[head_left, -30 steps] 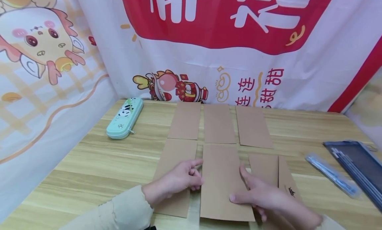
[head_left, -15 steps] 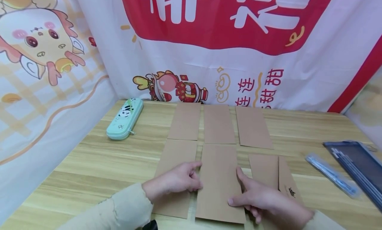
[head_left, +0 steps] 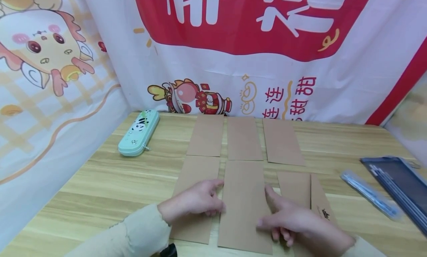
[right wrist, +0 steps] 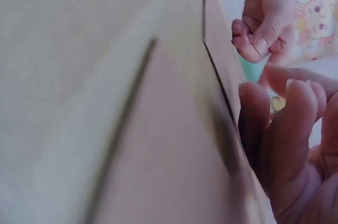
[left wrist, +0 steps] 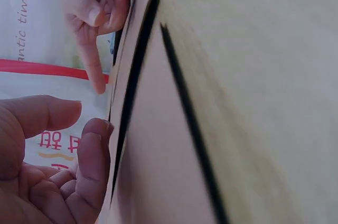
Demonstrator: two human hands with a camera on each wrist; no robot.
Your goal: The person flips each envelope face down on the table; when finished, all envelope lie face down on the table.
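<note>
A brown kraft paper envelope [head_left: 244, 205] lies lengthwise at the front middle of the wooden table, between both hands. My left hand [head_left: 197, 199] is at its left edge with the index finger pointing forward and the other fingers bent. On the other side my right hand [head_left: 290, 214] has its index finger along the right edge and the thumb tip close over the paper. Neither thumb meets a finger in the wrist views. Left of it lies another brown envelope [head_left: 200, 173], partly under my left hand. A third, flapped envelope [head_left: 295, 186] with a black print lies partly hidden by my right hand.
Behind them is a row of three brown pieces: left [head_left: 205, 134], middle [head_left: 244, 138] and right [head_left: 283, 142]. A mint panda pencil case [head_left: 139, 132] lies at the back left. A clear-wrapped pen pack [head_left: 371, 195] and a dark pouch [head_left: 400, 186] are at the right.
The middle envelope has slid a little left, and its near end has come down flat. My right hand moved left with it, and its thumb has come off the paper's face. My left hand barely moved.
</note>
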